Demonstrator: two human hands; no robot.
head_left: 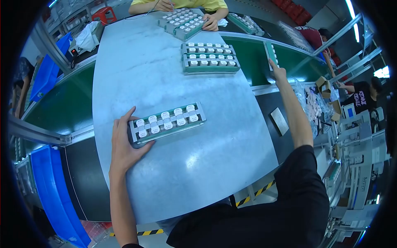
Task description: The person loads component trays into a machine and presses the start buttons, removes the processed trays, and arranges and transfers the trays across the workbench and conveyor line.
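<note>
My left hand (pixel 124 142) grips the left end of a grey and green rack (pixel 167 133), thumb along its near side and fingers at the far side. Two rows of white-topped round parts sit in this rack, which rests on the pale table. My right arm stretches out to the right, over the green conveyor belt. There my right hand (pixel 277 71) is closed on the near end of a similar rack (pixel 271 51), seen from a steep angle. Its fingertips are partly hidden.
Two filled racks (pixel 210 63) stand together on the table (pixel 136 70). Across from me, a person's hands (pixel 211 22) touch more racks (pixel 182 24). A perforated metal block (pixel 280 121) lies on the dark surface at right. Blue bins (pixel 56 194) stand at left.
</note>
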